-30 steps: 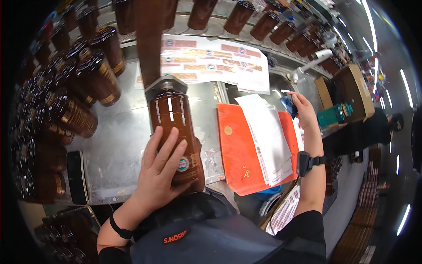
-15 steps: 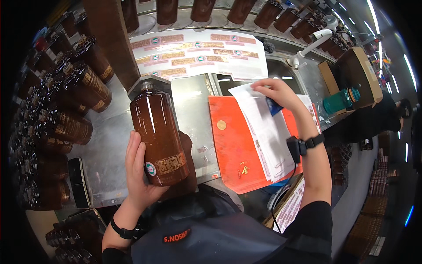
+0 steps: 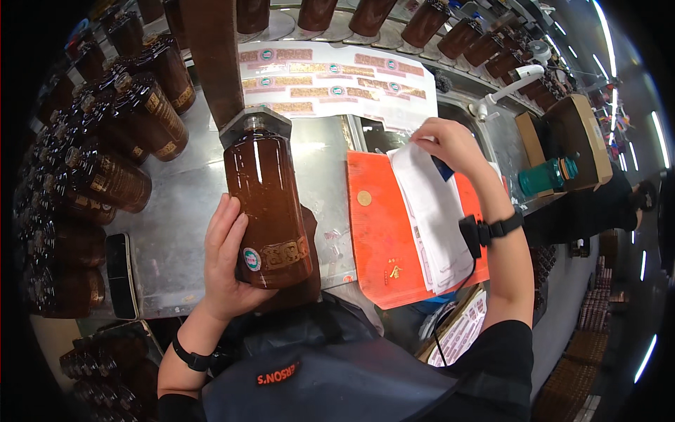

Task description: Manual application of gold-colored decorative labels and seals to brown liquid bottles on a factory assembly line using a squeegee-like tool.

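A tall brown glass bottle (image 3: pixel 266 200) leans in a dark angled rest (image 3: pixel 281 126). My left hand (image 3: pixel 228 271) is wrapped round its lower left side and base, beside a small round green-and-white sticker and a gold label strip. My right hand (image 3: pixel 450 144) has its fingers closed at the top edge of a stack of white sheets (image 3: pixel 432 218), apparently pinching a sheet. Beneath that hand shows a dark blue piece (image 3: pixel 443 169); whether the palm holds it cannot be seen. The sheets lie on an orange-red folder (image 3: pixel 376 232).
Many similar bottles (image 3: pixel 151 119) crowd the left side. A phone (image 3: pixel 121 274) lies nearby on the metal table (image 3: pixel 186 225). Behind are a label sheet (image 3: pixel 337 81), a row of bottles (image 3: pixel 373 17) and a white tap (image 3: pixel 503 91). A green jar (image 3: pixel 545 176) and open carton (image 3: pixel 583 133) stand right.
The view has shifted, moving most of the scene slightly right. My left hand stays on the bottle. The right hand remains at the sheets' top edge, its fingers slightly more bunched.
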A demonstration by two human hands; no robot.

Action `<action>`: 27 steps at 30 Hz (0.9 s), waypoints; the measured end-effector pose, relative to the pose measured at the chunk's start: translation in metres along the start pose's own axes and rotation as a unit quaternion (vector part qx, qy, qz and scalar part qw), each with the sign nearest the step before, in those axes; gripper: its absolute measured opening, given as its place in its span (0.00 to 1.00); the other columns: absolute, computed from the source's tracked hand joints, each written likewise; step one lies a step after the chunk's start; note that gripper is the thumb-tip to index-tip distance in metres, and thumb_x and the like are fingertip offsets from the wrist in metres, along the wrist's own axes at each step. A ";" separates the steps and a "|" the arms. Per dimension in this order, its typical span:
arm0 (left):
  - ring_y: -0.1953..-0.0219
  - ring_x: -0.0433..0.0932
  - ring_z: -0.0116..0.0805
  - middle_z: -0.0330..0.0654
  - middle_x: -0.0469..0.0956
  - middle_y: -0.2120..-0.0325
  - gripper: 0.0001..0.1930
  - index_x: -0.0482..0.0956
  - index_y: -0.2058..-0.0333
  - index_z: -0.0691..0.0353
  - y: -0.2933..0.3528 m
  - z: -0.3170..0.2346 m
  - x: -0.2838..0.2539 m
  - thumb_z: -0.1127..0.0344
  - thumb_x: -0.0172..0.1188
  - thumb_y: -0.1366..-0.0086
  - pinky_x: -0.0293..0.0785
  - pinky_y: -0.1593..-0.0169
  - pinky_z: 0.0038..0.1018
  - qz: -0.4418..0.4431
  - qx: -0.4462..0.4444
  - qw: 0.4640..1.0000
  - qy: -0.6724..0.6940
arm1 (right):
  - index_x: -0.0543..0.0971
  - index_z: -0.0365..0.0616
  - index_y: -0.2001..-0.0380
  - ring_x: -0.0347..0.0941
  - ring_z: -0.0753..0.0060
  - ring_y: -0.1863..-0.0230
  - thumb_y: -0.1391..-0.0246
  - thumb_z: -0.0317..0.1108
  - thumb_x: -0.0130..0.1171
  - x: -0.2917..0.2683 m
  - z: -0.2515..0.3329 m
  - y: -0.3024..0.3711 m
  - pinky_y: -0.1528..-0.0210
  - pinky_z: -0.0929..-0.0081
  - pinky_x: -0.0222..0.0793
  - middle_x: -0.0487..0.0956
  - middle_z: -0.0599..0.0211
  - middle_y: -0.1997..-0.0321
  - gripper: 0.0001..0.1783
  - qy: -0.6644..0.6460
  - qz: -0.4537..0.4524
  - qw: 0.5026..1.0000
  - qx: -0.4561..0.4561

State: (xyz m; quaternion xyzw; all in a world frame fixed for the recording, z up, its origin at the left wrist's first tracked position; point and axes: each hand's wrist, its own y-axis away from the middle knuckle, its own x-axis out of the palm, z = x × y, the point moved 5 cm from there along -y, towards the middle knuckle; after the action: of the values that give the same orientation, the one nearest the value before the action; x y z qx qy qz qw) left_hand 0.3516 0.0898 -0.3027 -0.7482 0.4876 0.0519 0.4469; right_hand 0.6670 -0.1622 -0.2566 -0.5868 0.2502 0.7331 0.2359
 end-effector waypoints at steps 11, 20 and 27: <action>0.30 0.55 0.58 0.58 0.55 0.32 0.50 0.58 0.34 0.66 0.005 0.001 -0.001 0.59 0.77 0.53 0.54 0.30 0.45 0.030 -0.021 0.999 -0.012 | 0.80 0.47 0.68 0.82 0.58 0.63 0.60 0.25 0.67 0.003 0.087 0.204 0.64 0.67 0.78 0.82 0.62 0.52 0.12 0.086 -0.066 0.994 0.007; 0.29 0.53 0.56 0.58 0.54 0.31 0.47 0.56 0.33 0.65 -0.007 -0.021 -0.006 0.42 0.65 0.42 0.52 0.31 0.46 0.046 0.015 0.993 -0.106 | 0.79 0.47 0.60 0.81 0.61 0.60 0.56 0.29 0.67 0.062 0.108 0.278 0.63 0.68 0.78 0.82 0.63 0.55 0.16 0.066 -0.110 0.990 0.059; 0.38 0.65 0.53 0.44 0.73 0.43 0.29 0.81 0.51 0.62 -0.001 -0.092 -0.005 0.41 0.62 0.39 0.66 0.39 0.44 0.108 0.214 0.951 -0.197 | 0.72 0.48 0.40 0.78 0.57 0.50 0.60 0.29 0.71 0.079 0.070 0.295 0.57 0.65 0.78 0.74 0.64 0.39 0.39 0.020 -0.088 0.968 0.236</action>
State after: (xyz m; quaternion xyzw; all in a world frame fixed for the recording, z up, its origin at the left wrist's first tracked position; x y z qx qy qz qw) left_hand 0.3173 0.0273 -0.2450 -0.5530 0.4678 0.1405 0.6750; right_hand 0.4101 -0.3382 -0.2939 -0.5489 0.3684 0.6177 0.4260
